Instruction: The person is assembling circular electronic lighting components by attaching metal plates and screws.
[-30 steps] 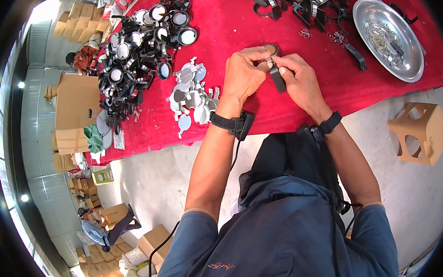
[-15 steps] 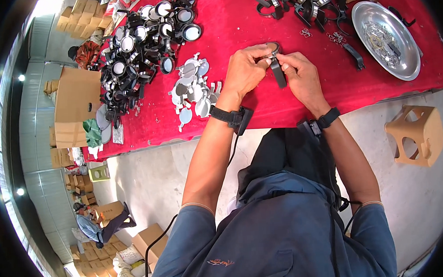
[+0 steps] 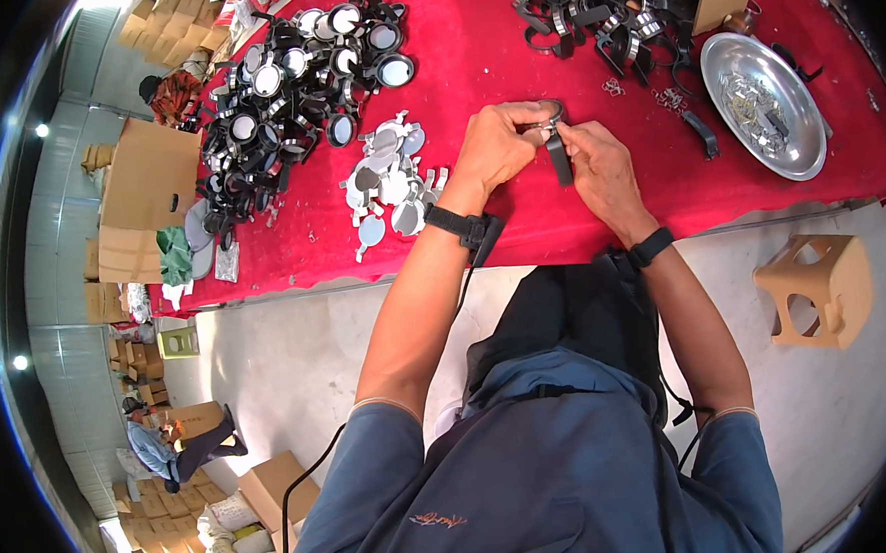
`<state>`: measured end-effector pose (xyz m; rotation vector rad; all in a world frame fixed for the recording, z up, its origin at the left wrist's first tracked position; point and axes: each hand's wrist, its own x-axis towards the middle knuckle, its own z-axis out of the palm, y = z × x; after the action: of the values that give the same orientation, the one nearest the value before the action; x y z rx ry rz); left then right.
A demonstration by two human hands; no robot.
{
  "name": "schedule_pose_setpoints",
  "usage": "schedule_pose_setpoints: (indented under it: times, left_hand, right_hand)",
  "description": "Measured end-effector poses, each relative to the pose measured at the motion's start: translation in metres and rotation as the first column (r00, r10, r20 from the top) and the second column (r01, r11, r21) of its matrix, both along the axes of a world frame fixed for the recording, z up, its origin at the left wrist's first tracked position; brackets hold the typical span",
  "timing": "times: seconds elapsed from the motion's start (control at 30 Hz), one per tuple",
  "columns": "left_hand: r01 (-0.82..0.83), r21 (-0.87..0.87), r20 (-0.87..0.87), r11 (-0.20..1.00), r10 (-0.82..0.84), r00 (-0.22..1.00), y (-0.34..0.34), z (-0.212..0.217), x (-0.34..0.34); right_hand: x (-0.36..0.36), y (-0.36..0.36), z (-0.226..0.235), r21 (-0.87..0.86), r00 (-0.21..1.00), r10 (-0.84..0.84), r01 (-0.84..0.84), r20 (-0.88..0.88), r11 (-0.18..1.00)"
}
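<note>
Basically both hands met over the red cloth-covered desk (image 3: 512, 63): the left hand (image 3: 497, 145) was curled shut, pinching a small round metal-rimmed ring piece (image 3: 551, 113) at its fingertips, and the right hand (image 3: 600, 160) was closed on a short black strap-like handle (image 3: 559, 158) hanging just below that ring, the two parts touching. Against the pictures from a second and half a second ago, the hands had barely shifted; the ring and handle stayed pressed together in the same spot, so the joining looked ongoing, not finished, as far as I could judge. Left of the hands lay a loose heap of small silver mirror discs (image 3: 388, 179), beyond it a big pile of black-framed round mirrors (image 3: 293, 84). Far right sat a round shiny metal tray (image 3: 747, 55) with small fittings, and more black ring parts (image 3: 599, 8) were heaped at the top edge.
</note>
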<state>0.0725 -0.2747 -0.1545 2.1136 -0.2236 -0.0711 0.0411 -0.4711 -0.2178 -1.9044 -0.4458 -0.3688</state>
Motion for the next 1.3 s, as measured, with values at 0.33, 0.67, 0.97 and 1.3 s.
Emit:
schedule_pose_setpoints:
  times: [0.33,0.67,0.97,1.3]
  left_hand:
    - [0.126,-0.012,0.084,0.992,-0.124,0.989,0.006,-0.002,-0.022]
    - [-0.068,0.181,0.356,0.981,-0.001,0.934,0.001,-0.022,-0.026]
    - [-0.034,0.008,0.201,0.999,0.032,0.979,-0.006,-0.005,-0.035]
    - [-0.140,0.001,0.440,0.990,0.125,0.889,-0.020,-0.035,-0.030]
  right_hand:
    - [0.011,-0.133,0.071,-0.684,0.925,-0.230,0.379,0.303,0.623]
    - [0.029,-0.144,0.047,-0.845,0.912,-0.212,0.406,0.351,0.347]
    - [0.025,-0.143,0.051,-0.868,0.919,-0.189,0.390,0.347,0.306]
    - [0.015,-0.029,0.061,-0.442,0.975,-0.133,0.041,-0.180,0.896]
